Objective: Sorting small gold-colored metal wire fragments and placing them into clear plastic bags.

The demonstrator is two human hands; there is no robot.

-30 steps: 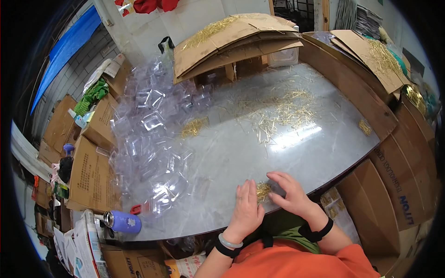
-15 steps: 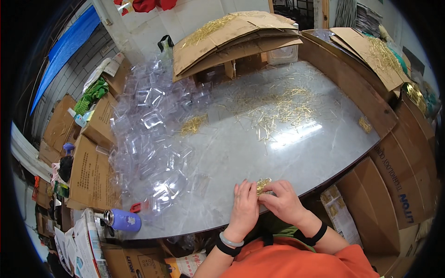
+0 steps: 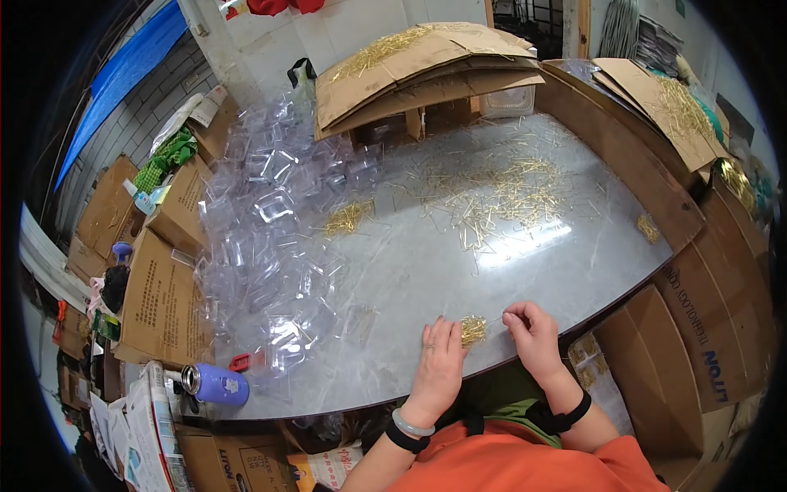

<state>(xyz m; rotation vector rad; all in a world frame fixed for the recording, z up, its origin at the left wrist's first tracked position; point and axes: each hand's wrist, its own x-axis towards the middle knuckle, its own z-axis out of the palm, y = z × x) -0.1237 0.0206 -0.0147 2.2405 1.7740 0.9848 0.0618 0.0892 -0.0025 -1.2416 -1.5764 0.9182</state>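
Note:
Near the table's front edge, a small bundle of thin gold-coloured wire pieces (image 3: 473, 330) lies between my hands. My left hand (image 3: 441, 357) rests on the tabletop at the bundle's left side, its fingers stretched out, with the fingertips close to the wires. To the right of the bundle and apart from it, my right hand (image 3: 534, 334) is curled with thumb and fingers pressed together. Whether a small piece is pinched in it cannot be made out. Farther back, many loose gold wire pieces (image 3: 512, 197) are scattered on the grey tabletop (image 3: 402, 279).
Clear plastic boxes (image 3: 275, 209) are heaped along the table's left. Smaller gold piles (image 3: 348, 216) lie beside them and at the right edge. Cardboard sheets (image 3: 426, 61) form a raised cover at the back. A purple bottle (image 3: 217, 385) lies at the front left; cardboard boxes (image 3: 656, 361) stand right.
My right hand has moved right, away from the wire bundle and my left hand. The bundle is now more exposed; my left hand has stretched out flatter beside it.

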